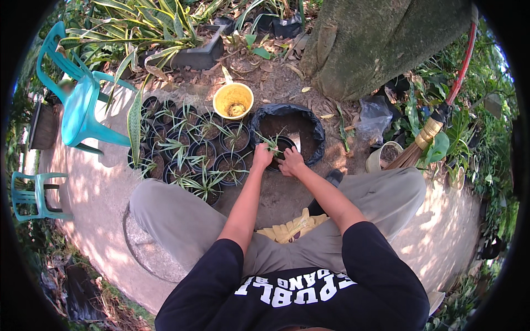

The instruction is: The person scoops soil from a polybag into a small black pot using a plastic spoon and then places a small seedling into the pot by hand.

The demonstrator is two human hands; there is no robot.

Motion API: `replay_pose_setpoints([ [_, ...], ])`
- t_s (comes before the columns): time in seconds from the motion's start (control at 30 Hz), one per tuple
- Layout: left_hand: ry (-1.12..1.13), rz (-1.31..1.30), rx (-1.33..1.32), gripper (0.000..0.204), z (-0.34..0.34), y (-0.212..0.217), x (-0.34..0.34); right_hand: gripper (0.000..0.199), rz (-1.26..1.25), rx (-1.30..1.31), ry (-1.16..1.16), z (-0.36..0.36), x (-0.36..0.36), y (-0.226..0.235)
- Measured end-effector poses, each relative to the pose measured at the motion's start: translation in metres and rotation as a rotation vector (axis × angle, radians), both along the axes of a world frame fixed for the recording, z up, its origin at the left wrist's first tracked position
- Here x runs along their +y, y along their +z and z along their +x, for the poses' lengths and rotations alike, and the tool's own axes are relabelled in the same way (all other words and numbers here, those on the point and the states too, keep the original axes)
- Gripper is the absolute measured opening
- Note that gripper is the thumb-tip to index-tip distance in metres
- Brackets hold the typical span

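My left hand [263,156] is closed on a small plant [271,143] with narrow green-and-white leaves. It is held over a black plant pot [285,141] at the near side of a black-plastic-lined tub [317,128] of dark soil. Beside it, my right hand [292,163] is at the near rim of the pot, fingers curled inward; what they grip is hidden. A pale flat piece [296,141] stands in the tub, right of the pot. To the left, several black pots [231,165] hold similar spiky plants in close rows.
A yellow bucket [233,95] stands behind the pots. Yellow gloves [293,227] lie between my legs. Right are a clear plastic bag [375,116], a pale pot [381,157] and a broom [415,148]. A tree trunk [364,49] rises behind; a teal chair [83,113] stands left.
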State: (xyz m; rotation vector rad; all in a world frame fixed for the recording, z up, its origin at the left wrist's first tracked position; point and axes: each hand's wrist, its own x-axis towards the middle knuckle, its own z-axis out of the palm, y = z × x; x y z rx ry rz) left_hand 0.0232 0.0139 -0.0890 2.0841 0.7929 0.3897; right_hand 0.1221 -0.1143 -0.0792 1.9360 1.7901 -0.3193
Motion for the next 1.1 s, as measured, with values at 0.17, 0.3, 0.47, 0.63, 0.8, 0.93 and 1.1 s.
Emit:
replay_pose_setpoints([
  [0.17,-0.004,-0.014,-0.013,0.019,0.001,0.001,-0.003,0.048,0.049,-0.014,-0.060,-0.002,-0.002,-0.008],
  [0.3,-0.013,-0.014,0.026,0.019,-0.005,0.002,0.000,0.050,-0.267,-0.025,-0.097,-0.004,0.024,0.004],
  [0.47,0.001,-0.081,-0.018,0.022,-0.002,0.012,-0.004,0.052,-0.087,0.022,-0.091,0.005,0.011,0.000],
  [0.63,-0.028,-0.044,0.007,0.027,-0.010,0.015,0.000,0.044,0.141,0.254,-0.159,0.014,0.004,0.031],
  [0.8,0.007,-0.175,0.037,0.028,-0.007,0.033,-0.006,0.046,0.296,0.217,-0.391,0.002,0.005,0.029],
  [0.93,0.020,-0.221,0.018,0.029,-0.009,0.035,-0.002,0.047,0.381,0.183,-0.472,-0.022,0.013,0.021],
  [1.1,0.003,-0.610,-0.092,0.022,-0.011,0.027,0.010,0.040,0.579,0.278,-0.633,-0.035,0.025,0.002],
])
